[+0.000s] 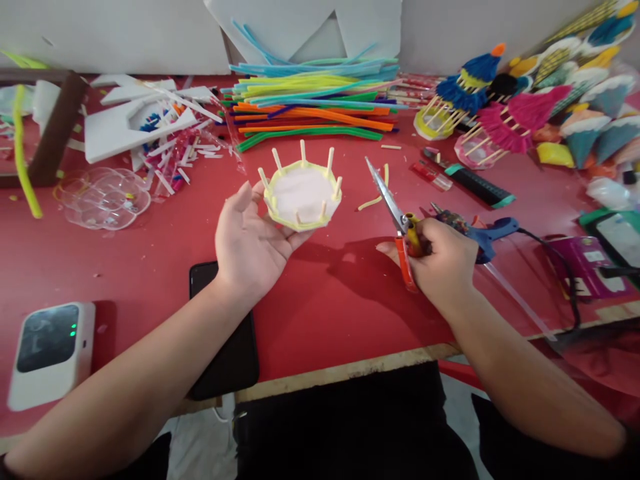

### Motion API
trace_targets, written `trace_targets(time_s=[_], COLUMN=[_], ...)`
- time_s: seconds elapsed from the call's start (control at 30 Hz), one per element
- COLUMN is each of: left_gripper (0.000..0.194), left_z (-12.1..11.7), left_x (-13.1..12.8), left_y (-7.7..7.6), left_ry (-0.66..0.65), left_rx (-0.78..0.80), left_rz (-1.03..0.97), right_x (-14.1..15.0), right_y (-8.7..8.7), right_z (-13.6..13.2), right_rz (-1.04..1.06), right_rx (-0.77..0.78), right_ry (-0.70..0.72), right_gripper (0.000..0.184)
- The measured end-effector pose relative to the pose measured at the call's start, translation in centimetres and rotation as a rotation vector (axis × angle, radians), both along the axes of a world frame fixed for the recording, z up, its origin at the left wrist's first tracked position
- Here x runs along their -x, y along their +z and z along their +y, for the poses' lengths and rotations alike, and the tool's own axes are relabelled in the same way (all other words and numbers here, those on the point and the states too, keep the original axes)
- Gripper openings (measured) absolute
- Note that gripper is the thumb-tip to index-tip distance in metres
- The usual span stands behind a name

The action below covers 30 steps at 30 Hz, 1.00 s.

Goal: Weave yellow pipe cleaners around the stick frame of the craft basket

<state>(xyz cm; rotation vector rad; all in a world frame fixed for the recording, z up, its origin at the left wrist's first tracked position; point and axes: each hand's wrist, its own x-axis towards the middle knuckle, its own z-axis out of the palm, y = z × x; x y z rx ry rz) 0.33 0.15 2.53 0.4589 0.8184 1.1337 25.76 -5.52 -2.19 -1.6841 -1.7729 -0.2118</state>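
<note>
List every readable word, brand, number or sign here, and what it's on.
No text can be read with confidence.
Purple box: pale printed marks, too blurred to read.
White device with a dark panel: faint marks, unreadable; two green lights show no legible sign.
Red-and-clear packet: any print too small to read.
Scissors: no lettering visible.

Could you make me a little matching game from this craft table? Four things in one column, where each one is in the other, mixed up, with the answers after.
Things
1. Round white base with sticks
2. Scissors
3. Fuzzy coloured stems
4. Black phone

Places
A. Heaped towards the back of the red table
B. In the right hand
C. On the table, partly hidden by the left forearm
D. Held up in the left hand

Right pairs: 1-D, 2-B, 3-A, 4-C
</note>
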Motion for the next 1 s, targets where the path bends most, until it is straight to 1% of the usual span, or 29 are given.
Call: trace_targets(time_s=[0.07, 0.1, 0.23, 0.33, 0.43, 0.5, 0.63, 0.7, 0.8, 0.9, 1.0], left_gripper=[0.021, 0.019, 0.005, 0.01, 0.011, 0.013, 0.014, 0.016, 0.014, 0.012, 0.018], left_z=[0.2, 0.3, 0.5, 0.5, 0.5, 0.5, 0.5, 0.5, 0.6, 0.8, 0.9], left_x=[-0.1, -0.1, -0.4, -0.3, -0.3, -0.3, -0.3, -0.4, -0.3, -0.3, -0.3], left_y=[-0.4, -0.7, -1.4, -1.5, -1.4, -1.3, -1.4, -1.5, -1.7, -1.9, -2.0], left_ry=[0.025, 0.033, 0.081, 0.094, 0.093, 0.081, 0.044, 0.037, 0.03, 0.037, 0.076], left_rx=[0.033, 0.039, 0.012, 0.002, 0.052, 0.073, 0.059, 0.056, 0.05, 0.047, 0.029], left_rz=[0.061, 0.07, 0.08, 0.08, 0.063, 0.049, 0.032, 0.041, 0.068, 0.088, 0.068], right_x=[0.1, 0.2, 0.3, 0.1, -0.2, -0.3, -0.3, -0.3, -0.2, -0.1, 0.1], right_y=[0.1, 0.2, 0.2, 0.2, 0.1, 0.0, 0.1, 0.3, 0.5, 0.6, 0.5], right_z=[-0.1, -0.1, -0.1, -0.2, -0.2, -0.2, -0.1, -0.2, -0.3, -0.4, -0.3], right_rz=[0.03, 0.043, 0.066, 0.109, 0.207, 0.256, 0.298, 0.32, 0.283, 0.118, -0.036], right_rx=[0.014, 0.014, 0.004, 0.015, 0.059, 0.081, 0.084, 0.08, 0.047, -0.019, -0.035], right_ry=[0.022, 0.032, 0.048, 0.04, 0.022, 0.003, -0.012, 0.023, 0.151, 0.287, 0.37], right_gripper=[0.055, 0.054, 0.053, 0.052, 0.051, 0.052, 0.056, 0.054, 0.046, 0.043, 0.048])
